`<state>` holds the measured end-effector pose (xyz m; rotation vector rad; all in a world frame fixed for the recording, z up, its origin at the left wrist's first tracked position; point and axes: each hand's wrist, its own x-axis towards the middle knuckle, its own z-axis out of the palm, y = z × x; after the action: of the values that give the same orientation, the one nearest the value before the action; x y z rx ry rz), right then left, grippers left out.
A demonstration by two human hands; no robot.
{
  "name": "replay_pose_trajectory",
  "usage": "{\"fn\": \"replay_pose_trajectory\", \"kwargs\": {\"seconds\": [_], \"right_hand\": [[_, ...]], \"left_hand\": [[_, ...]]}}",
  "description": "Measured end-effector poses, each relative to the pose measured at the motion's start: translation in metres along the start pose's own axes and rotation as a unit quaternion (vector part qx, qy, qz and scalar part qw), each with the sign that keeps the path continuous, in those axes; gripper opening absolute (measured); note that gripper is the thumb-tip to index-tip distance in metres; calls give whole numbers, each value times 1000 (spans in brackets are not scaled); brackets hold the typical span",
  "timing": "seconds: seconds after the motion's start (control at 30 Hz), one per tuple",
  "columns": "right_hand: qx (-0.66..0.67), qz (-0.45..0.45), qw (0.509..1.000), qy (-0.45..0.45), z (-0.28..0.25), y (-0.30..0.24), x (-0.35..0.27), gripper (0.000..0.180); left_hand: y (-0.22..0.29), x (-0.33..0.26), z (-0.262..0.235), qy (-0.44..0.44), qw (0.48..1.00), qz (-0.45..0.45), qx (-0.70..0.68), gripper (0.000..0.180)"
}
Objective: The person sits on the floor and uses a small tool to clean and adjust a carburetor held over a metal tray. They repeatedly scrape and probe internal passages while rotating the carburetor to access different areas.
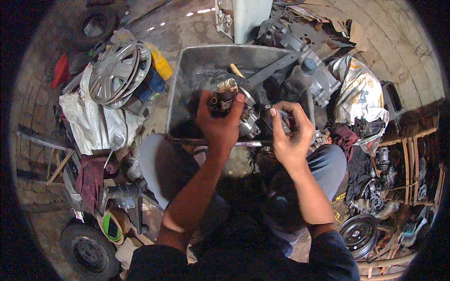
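Dark sleeve [330,255] sat lower right. Left hand [218,119], the nearer, gripped a metal part [228,85] over the tub [174,93], upper centre; long axis unclear. It lay up-left of right hand [295,133], fingers pinched narrow; could not tell if holding anything.

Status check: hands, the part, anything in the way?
Left hand gripping metal part over grey tub. Right hand pinched close by, contents unclear. Bottle at tub's far right corner, apart from both hands.
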<state>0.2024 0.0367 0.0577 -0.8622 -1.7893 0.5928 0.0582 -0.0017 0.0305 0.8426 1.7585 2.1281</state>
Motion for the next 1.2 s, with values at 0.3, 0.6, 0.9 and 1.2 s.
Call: {"fn": "replay_pose_trajectory", "kwargs": {"seconds": [0.3, 0.6, 0.9, 1.2], "right_hand": [[51, -30, 994, -87, -8, 0, -2, 8], [58, -50, 992, -100, 1, -2, -5, 5], [45, -60, 994, -84, 3, 2, -2, 11], [7, -72, 992, -102, 0, -4, -5, 8]], "left_hand": [[8, 4, 0, -2, 999, -42, -13, 33], [8, 4, -1, -19, 999, -46, -21, 31], [8, 0, 2, 13, 999, -36, 11, 37], [11, 1, 0, 0, 998, -61, 0, 44]]}}
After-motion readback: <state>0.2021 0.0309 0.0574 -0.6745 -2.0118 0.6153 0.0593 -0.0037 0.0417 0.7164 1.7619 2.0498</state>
